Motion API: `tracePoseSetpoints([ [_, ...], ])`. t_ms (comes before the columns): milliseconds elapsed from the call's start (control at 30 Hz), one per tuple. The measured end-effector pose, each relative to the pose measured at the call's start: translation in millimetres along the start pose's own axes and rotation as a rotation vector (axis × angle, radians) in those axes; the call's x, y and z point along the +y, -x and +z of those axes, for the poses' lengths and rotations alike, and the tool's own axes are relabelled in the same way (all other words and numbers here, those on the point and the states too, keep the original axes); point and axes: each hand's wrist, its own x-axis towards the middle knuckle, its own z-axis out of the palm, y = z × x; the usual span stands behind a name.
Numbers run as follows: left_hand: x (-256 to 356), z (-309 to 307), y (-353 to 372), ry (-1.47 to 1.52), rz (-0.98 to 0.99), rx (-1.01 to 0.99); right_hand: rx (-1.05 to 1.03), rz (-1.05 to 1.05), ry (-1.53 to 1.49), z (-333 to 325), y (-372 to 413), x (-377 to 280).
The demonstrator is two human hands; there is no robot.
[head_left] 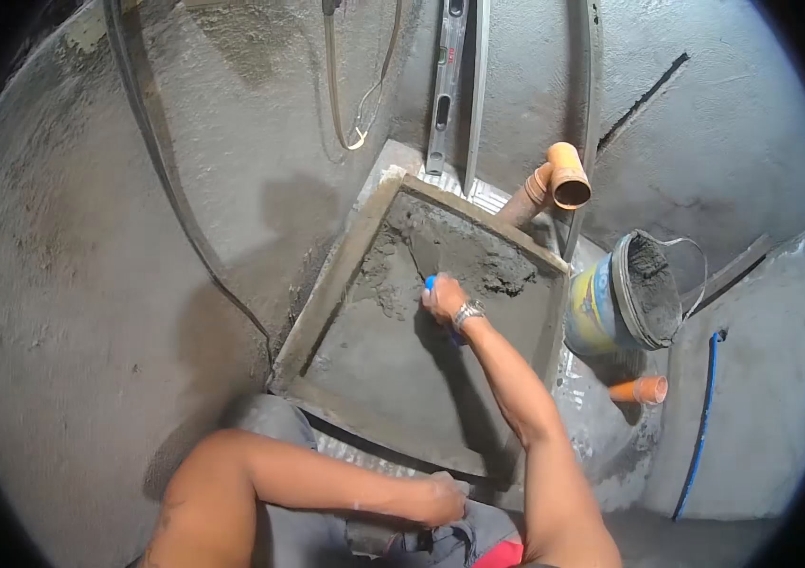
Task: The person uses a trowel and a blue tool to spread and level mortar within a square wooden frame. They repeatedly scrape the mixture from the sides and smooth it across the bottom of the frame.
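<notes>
My right hand [446, 301], with a metal watch at the wrist, is closed round the blue handle of a trowel [430, 282]. The trowel's blade points away from me into wet mortar [388, 270] and barely stands out from it. This mortar lies inside a square raised frame [327, 298], rough toward the back and smoother nearer me. Over my lap, my left hand [442, 500] is curled into a fist against my grey trousers [303, 530]; whether anything is in it is hidden.
A bucket of mortar [650, 270] stands tilted at the right. Orange pipes [568, 175] [644, 390] rise beyond and beside the frame. A spirit level [445, 90] and metal straightedges [478, 95] lean on the back wall. Cables [170, 180] hang at left; a blue cable [703, 431] runs at right.
</notes>
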Motion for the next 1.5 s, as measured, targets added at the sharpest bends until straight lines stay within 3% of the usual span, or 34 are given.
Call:
tracePoseSetpoints([
  [100, 0.5, 1.4, 0.9, 0.003, -0.01, -0.051, -0.213, -0.141, -0.016, -13.1, 22.4, 5.3],
  [133, 2.5, -13.0, 7.4, 0.006, -0.001, -0.076, -0.132, -0.105, -0.114, -2.6, 27.4, 6.1],
  [233, -1.1, -11.5, 0.4, -0.022, 0.009, -0.04, -0.146, 0.056, -0.249, -18.1, 13.8, -7.2],
  [300, -5.9, 0.7, -5.6, -0.039, -0.013, -0.021, 0.06, -0.07, -0.073, -5.0, -38.5, 10.5],
  [367, -10.2, 7.1, -11.2, -0.036, -0.06, -0.007, -0.035, 0.067, -0.121, -18.8, -71.7, 4.9],
  [400, -12.2, 7.9, -12.9, -0.053, -0.061, 0.007, -0.055, 0.021, -0.076, -14.3, -75.7, 3.3],
  [500, -12.5, 7.8, -13.2, -0.077, -0.052, 0.022, -0.074, -0.188, 0.082, -5.8, -52.3, -9.5],
  [533, -10.1, 5.4, -10.5, -0.069, -0.043, 0.01, -0.298, -0.137, -0.006, 6.2, -41.8, -4.9],
  [600, -6.6, -2.9, -7.0, -0.07, -0.024, 0.027, -0.177, -0.112, 0.036, 10.9, -4.5, -8.4],
  [700, -7.5, -1.4, -1.0, -0.08, -0.015, 0.054, -0.343, -0.088, 0.018, -22.8, -4.9, -4.0],
  [767, -8.2, 11.4, -11.2, -0.071, -0.019, 0.042, -0.167, -0.193, 0.173, -36.6, -20.4, -4.9],
  [833, -7.2, 6.7, -9.4, -0.076, 0.004, -0.006, -0.15, 0.059, 0.09, -55.2, -48.6, -18.6],
  [900, -6.5, 3.6, -8.5, -0.088, 0.029, -0.043, -0.14, 0.039, 0.151, -59.6, -80.8, -22.2],
  [1000, -8.1, 4.7, -4.0, -0.09, 0.039, -0.048, -0.174, -0.188, 0.231, 3.0, -124.6, 10.8],
  [1067, -7.2, 0.0, -5.1, -0.108, 0.029, -0.003, -0.107, -0.161, 0.17, 0.7, -65.2, -8.8],
  [1100, -6.7, 3.3, -6.7, -0.103, 0.033, 0.027, -0.256, -0.131, 0.184, -9.1, -48.1, -9.1],
  [1167, -8.7, 13.6, -11.1, -0.104, 0.043, 0.085, -0.227, -0.333, 0.296, -36.7, -28.7, -6.3],
  [1267, -6.8, 8.1, -9.0, -0.089, 0.01, -0.016, -0.333, -0.155, 0.175, -67.0, -50.1, -10.5],
  [1333, -4.0, 7.3, -9.5, -0.096, 0.013, -0.043, -0.195, -0.078, 0.246, -70.5, -85.2, -12.7],
  [1367, -3.5, 3.2, -5.8, -0.102, 0.032, -0.037, -0.176, -0.006, 0.25, -70.2, -93.9, -14.6],
  [1467, -4.5, 8.9, -6.7, -0.098, 0.031, 0.012, -0.078, -0.096, 0.207, -17.2, -80.8, -8.0],
  [1500, -6.5, 11.2, -11.7, -0.097, 0.02, 0.046, -0.265, -0.161, 0.156, 3.9, -77.1, 4.5],
])
